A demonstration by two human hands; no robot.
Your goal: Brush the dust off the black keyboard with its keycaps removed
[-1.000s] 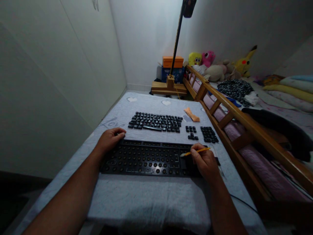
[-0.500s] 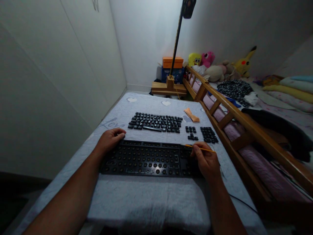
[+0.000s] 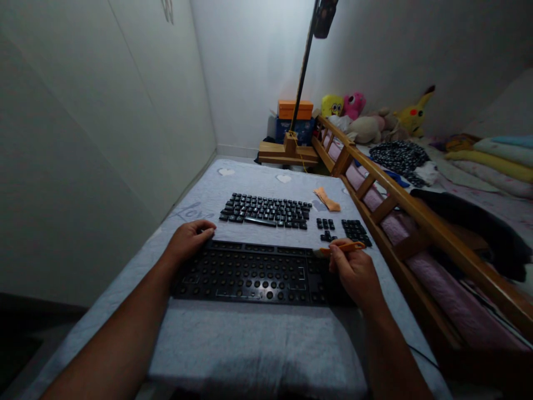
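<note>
A black keyboard base with its keycaps off lies on a pale cloth-covered table. My left hand rests on the base's upper left corner with its fingers curled over the edge. My right hand is closed around a thin orange-handled brush, held over the base's upper right part. The removed black keycaps are laid out in keyboard order farther up the table, with smaller groups to their right.
An orange cloth lies beyond the keycaps. A wooden bed rail runs along the table's right side, with plush toys and bedding behind it. A dark pole on a wooden stand and boxes stand at the far end. A white wall is close on the left.
My right hand has swung the brush back and forth over the base's right end and sits slightly farther right. The left hand stayed put. The view dropped a little.
</note>
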